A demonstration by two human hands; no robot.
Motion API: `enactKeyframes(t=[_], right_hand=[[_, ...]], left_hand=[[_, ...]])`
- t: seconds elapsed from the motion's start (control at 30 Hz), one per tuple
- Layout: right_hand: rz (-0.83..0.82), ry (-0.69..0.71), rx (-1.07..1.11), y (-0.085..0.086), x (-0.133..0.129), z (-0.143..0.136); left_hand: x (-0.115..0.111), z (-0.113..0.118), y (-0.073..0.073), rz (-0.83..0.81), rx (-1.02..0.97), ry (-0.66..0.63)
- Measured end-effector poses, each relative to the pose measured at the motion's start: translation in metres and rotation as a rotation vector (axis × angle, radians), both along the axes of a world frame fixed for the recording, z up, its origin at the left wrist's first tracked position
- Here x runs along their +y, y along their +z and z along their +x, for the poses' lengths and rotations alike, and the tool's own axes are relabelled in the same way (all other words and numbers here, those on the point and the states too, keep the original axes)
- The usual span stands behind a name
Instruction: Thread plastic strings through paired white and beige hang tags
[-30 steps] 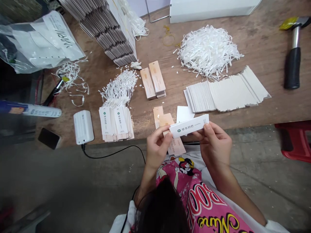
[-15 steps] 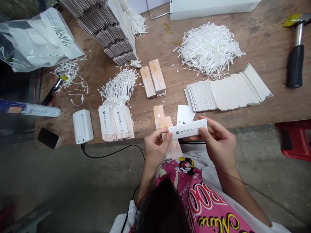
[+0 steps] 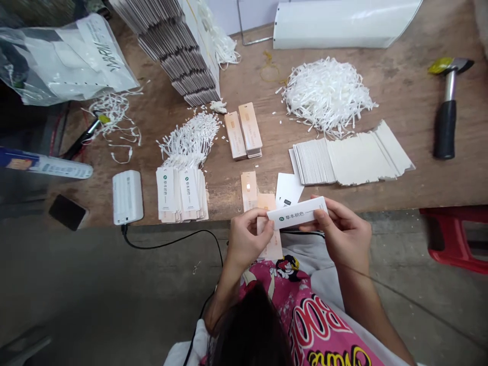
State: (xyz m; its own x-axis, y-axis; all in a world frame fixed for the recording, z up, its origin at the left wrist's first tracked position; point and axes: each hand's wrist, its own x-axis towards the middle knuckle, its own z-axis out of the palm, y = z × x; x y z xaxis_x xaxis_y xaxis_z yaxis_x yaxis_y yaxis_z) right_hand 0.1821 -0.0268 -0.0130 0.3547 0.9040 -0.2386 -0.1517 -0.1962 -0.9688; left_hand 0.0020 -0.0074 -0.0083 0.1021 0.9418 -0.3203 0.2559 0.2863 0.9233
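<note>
A long white card (image 3: 297, 213) with a green logo and printed characters is held level over the table's front edge. My left hand (image 3: 249, 236) pinches its left end, and my right hand (image 3: 343, 229) grips the right end between thumb and fingers. Beneath and beside it lie orange cards (image 3: 249, 192), some reaching past the edge, and a white card (image 3: 287, 188). To the left are white tags (image 3: 189, 190) with strings fanned out behind them. A row of stacked white cards (image 3: 314, 161) stands behind my right hand.
Farther back are a heap of white strings (image 3: 328, 94), two small orange stacks (image 3: 249, 129) and a tall stack of cards (image 3: 183, 56). A hammer (image 3: 446, 122) lies at right. A white power bank (image 3: 127, 197), a phone (image 3: 67, 212) and a plastic bag (image 3: 72, 58) are at left.
The view has shifted a little, so the table and its items sit slightly differently in it. Both hands keep hold of the white card, which tilts slightly more up at its right end.
</note>
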Motion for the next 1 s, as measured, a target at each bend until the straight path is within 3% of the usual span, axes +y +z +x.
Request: enactKeyframes(t=[0.3,0.53,0.73,1.0], right_hand=[[-0.091,-0.017,-0.002,-0.010,0.005,0.009],[-0.075,-0.011,-0.016,-0.011,0.014,0.016],[-0.082,0.001,-0.056,-0.012,0.013,0.016],[-0.057,-0.013,-0.077,-0.007,0.011,0.013]], left_hand=[[0.004,0.008,-0.004,-0.043,-0.066,-0.012],[0.007,0.010,-0.001,0.044,0.035,0.005],[0.007,0.010,-0.002,0.014,-0.110,0.013],[0.008,0.010,0.000,0.011,-0.094,0.050]])
